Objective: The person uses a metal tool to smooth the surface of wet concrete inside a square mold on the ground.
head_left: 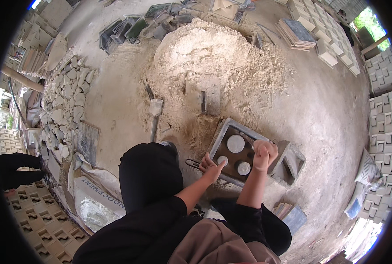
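Note:
In front of me on the floor sits a rectangular grey mould point(226, 128) with a brown inner face and several round discs in it. The largest pale disc point(236, 144) lies toward its far side; a smaller one point(243, 167) is nearer me. My left hand point(210, 169) is closed over the mould's left edge, its thumb beside a small round disc point(222, 160). Next to those fingers a wire loop handle point(193, 163) sticks out. My right hand point(264, 155) is a fist over the mould's right side; whatever it holds is hidden.
Beyond the mould rises a heap of pale powder point(200, 48). A trowel point(155, 108) lies left of it. Another metal mould point(292, 163) adjoins on the right. Broken pieces point(66, 101) and a sack point(101, 196) are at left, where another person's legs point(22, 169) show.

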### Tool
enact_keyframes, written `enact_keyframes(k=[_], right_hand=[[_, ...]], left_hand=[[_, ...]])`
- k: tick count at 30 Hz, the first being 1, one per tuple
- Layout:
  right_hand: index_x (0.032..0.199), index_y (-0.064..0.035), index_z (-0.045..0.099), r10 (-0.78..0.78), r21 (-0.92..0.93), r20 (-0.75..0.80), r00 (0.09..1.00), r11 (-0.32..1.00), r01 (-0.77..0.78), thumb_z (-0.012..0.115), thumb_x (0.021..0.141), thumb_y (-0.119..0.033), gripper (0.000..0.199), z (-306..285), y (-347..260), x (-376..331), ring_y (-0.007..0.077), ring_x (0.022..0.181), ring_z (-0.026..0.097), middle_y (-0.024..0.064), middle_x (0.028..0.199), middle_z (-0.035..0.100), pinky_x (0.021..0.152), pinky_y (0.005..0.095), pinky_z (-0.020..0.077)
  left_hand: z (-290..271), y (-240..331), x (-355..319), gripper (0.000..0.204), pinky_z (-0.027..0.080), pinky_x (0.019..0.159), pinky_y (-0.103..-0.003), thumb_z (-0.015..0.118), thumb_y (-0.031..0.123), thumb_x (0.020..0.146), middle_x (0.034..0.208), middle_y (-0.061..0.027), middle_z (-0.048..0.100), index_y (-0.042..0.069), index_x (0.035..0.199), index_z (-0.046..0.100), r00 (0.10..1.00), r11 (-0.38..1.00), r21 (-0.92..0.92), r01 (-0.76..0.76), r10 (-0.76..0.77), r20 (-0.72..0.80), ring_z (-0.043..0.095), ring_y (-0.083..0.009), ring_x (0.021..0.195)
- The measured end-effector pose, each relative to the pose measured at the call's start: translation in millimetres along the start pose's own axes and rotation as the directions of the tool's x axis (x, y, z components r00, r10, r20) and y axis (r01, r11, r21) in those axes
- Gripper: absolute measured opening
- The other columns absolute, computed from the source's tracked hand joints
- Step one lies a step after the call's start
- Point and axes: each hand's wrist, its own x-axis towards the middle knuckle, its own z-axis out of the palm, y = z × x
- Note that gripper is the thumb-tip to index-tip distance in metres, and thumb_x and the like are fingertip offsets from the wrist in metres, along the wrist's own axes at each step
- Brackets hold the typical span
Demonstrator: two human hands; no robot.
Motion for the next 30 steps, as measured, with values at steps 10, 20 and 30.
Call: enact_keyframes(k=[10,20,30], right_hand=[[0.046,-0.0025,0.03,-0.023,0.034,0.075,0.997,0.999,0.02,0.044,0.076,-0.012,0.034,12,20,5,0.0109,0.035,0.029,0.0025,0.041,0.033,0.035,0.0253,0.0183],[0.05,-0.0011,0.035,0.016,-0.136,0.097,0.995,0.991,-0.002,0.046,0.073,-0.009,0.027,23,39,-3,0.0115,0.038,0.032,0.0041,0.044,0.036,0.037,0.0251,0.0222],[0.047,-0.0028,0.028,-0.02,0.058,0.034,0.999,0.998,0.018,0.045,0.075,-0.008,0.033,23,42,2,0.0103,0.037,0.028,0.0022,0.042,0.033,0.036,0.0254,0.0193]], left_hand=[[4,-3,4,0.097,0.005,0.098,-0.046,0.055,0.056,0.072,0.133,-0.021,0.005,0.002,0.131,0.0,0.999,0.999,0.025,-0.046,0.046,-0.018,0.006,-0.0381,0.118],[9,-7,-2,0.098,0.007,0.098,-0.047,0.059,0.054,0.069,0.131,-0.0222,0.007,0.003,0.13,0.001,0.998,0.998,0.036,-0.056,0.058,-0.033,0.009,-0.0383,0.115],[9,-8,-1,0.096,0.004,0.098,-0.045,0.059,0.052,0.07,0.131,-0.023,0.008,0.001,0.129,0.002,0.996,0.993,0.084,-0.088,0.09,-0.021,0.008,-0.0359,0.117]])
